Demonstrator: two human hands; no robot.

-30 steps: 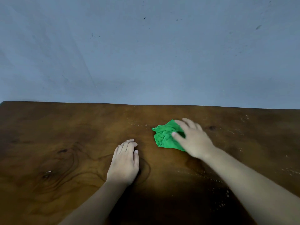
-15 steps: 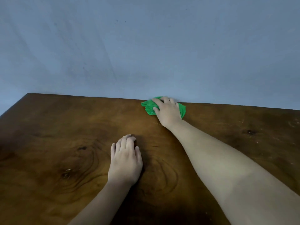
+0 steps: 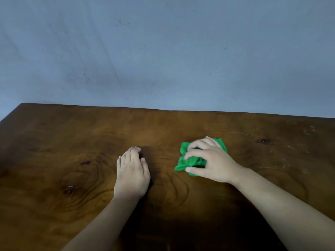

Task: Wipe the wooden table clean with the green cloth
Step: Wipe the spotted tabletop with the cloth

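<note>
A person's two bare forearms reach forward over a dark wooden table (image 3: 63, 142) set against a plain blue-grey wall (image 3: 163, 51). The right hand (image 3: 210, 162) presses down on a green cloth (image 3: 190, 161), which lies on the tabletop a little right of centre, well short of the far edge. The fingers are curled over the top of the cloth and the thumb hooks its near edge, so the hand is gripping it in a loose claw. The left hand (image 3: 131, 175) rests flat on the bare wood just left of the cloth, apart from it, fingers extended and together, holding nothing — likely bracing. The cloth is bright green, bunched into a crumpled wad with deep folds, small enough that the hand covers most of it. It looks soft, thin and light, so it should slide easily yet may unfold or slip out unless held from above with the palm pushing down on the middle of the bunch. Pale specks and faint scratch-like marks (image 3: 282, 147) show on the wood to the right of the cloth — that area probably still needs wiping.
</note>
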